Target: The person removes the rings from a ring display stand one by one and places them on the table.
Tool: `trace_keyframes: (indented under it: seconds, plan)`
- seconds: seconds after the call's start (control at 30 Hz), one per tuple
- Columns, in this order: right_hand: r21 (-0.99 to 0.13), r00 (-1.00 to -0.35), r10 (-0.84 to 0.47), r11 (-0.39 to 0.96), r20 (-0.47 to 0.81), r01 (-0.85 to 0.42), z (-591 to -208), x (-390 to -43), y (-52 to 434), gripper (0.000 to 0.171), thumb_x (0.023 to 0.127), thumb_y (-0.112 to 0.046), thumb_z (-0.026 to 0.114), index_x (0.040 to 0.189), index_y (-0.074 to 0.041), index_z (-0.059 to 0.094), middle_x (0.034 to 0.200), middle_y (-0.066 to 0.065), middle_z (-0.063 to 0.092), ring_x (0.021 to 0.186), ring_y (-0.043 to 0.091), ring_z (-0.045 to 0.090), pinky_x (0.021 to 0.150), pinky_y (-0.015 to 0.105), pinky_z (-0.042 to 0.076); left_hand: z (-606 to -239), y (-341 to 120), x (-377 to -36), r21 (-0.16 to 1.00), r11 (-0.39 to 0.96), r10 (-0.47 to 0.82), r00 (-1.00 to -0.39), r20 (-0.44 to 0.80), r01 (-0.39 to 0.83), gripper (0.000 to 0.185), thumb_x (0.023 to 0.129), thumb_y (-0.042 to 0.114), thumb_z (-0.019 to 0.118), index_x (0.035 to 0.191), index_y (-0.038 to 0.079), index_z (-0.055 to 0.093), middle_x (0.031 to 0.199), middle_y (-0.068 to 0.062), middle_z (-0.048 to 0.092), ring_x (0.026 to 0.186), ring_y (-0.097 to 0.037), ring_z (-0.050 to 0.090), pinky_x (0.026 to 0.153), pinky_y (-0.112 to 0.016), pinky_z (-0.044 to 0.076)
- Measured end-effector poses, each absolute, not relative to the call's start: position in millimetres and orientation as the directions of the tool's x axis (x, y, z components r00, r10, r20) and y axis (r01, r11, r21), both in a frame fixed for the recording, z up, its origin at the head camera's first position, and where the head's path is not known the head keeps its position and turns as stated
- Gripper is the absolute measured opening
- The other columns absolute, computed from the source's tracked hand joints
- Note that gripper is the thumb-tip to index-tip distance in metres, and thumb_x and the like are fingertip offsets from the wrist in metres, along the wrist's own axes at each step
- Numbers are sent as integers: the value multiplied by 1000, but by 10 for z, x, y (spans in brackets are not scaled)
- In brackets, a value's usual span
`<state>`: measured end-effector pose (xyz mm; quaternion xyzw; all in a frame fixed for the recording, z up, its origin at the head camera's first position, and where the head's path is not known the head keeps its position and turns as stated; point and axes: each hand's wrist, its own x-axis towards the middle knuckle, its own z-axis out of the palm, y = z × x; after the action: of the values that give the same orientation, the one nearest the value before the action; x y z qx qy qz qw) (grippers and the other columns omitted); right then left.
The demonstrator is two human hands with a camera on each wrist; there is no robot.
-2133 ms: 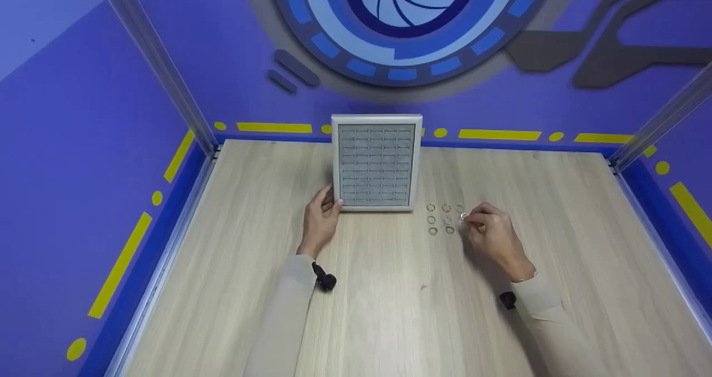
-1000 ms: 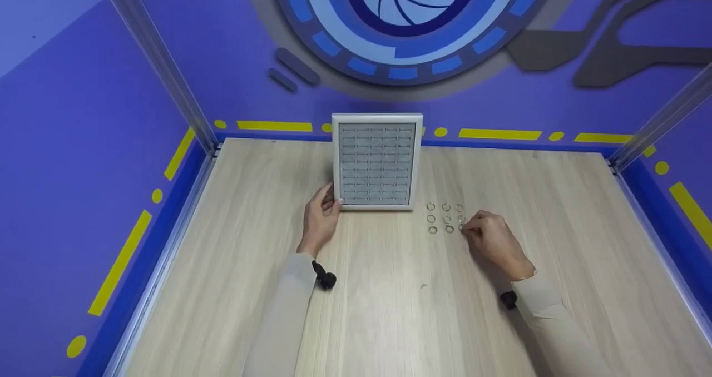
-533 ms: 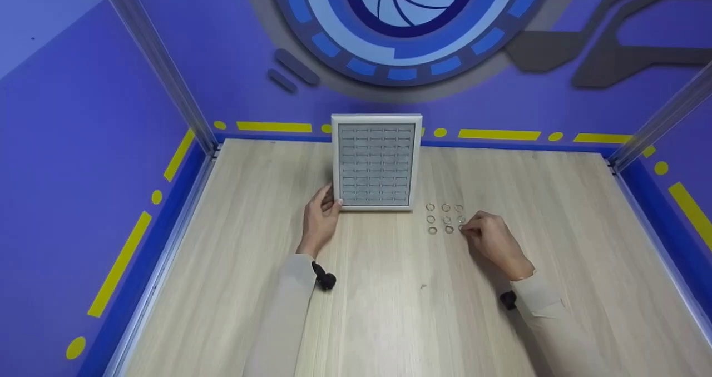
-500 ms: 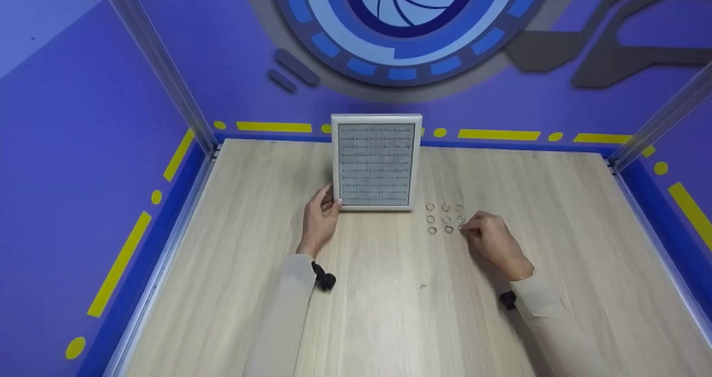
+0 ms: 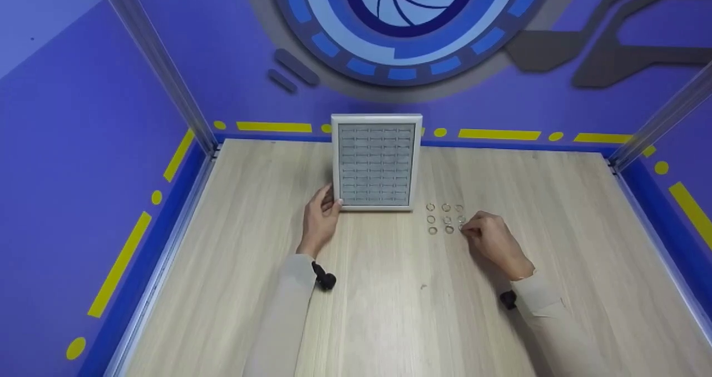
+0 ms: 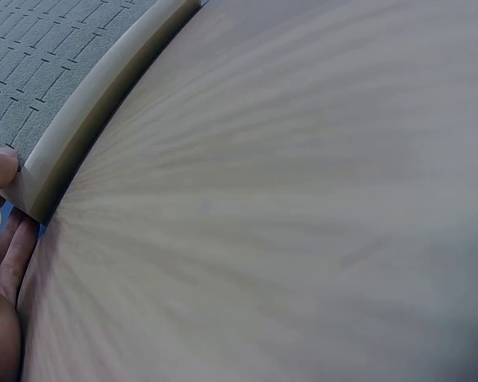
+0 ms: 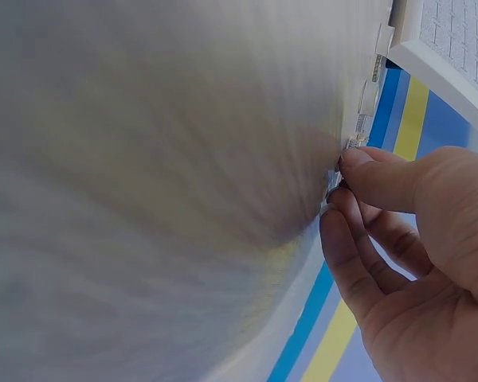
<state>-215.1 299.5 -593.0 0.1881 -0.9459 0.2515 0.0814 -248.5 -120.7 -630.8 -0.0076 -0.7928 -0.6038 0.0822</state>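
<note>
Wooden table, right hand fingers pinching ring, left hand gripping tray

The left hand is held forward with the forearm stretched along the body's left side, its fingers curled and the thumb pressed at the tip. The right hand is kept lower and further right, knuckles up, with the thumb and forefinger drawn together into a pinch at their tips. Both forearms are covered by pale sleeves, and a small dark device is worn at each wrist
</note>
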Motion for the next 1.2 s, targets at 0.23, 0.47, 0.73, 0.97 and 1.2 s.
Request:
trace_keyframes:
  seconds: [0.23, 0.47, 0.73, 0.97, 1.2]
  plan:
    - [-428, -915, -315, 811, 253, -398, -5932, -2120, 2999, 15, 89, 12, 78, 91, -1, 84, 87, 9, 74, 81, 24, 73, 69, 38, 66, -6308, -1190, -2475, 955, 274, -81, -986, 145, 118, 57, 107, 18, 67, 159, 4, 47, 146, -13, 62, 132, -27, 63, 114, -35, 55]
    - [-396, -894, -345, 807, 285, -438, -5940, -2117, 3003, 17, 89, 15, 76, 89, 0, 84, 85, 11, 73, 80, 24, 73, 69, 40, 66, -6316, -1185, -2477, 949, 292, -81, -985, 151, 121, 54, 108, 19, 67, 158, 8, 49, 146, -11, 63, 132, -24, 64, 112, -33, 56]
    - [-400, -888, -369, 797, 273, -454, -5946, -2115, 2999, 15, 88, 15, 76, 91, 2, 83, 85, 12, 72, 80, 26, 72, 69, 42, 66, -6338, -1215, -2470, 946, 300, -74, -985, 156, 127, 56, 108, 18, 67, 159, 8, 48, 148, -12, 62, 133, -25, 63, 114, -34, 56]
    - [-415, -894, -363, 794, 263, -444, -5963, -2116, 2978, 14, 89, 13, 77, 92, 1, 83, 87, 11, 73, 83, 26, 73, 72, 43, 66, -6347, -1239, -2471, 946, 297, -80, -984, 156, 126, 55, 107, 17, 67, 159, 8, 49, 146, -12, 63, 131, -26, 64, 113, -35, 56]
    - [-427, -884, -377, 776, 278, -465, -5986, -2137, 2970, 16, 89, 14, 77, 94, 0, 84, 88, 10, 74, 84, 26, 73, 73, 42, 66, -6287, -1261, -2458, 962, 263, -81, -992, 101, 77, 57, 107, 17, 67, 160, 9, 47, 149, -12, 61, 135, -25, 62, 115, -34, 55]
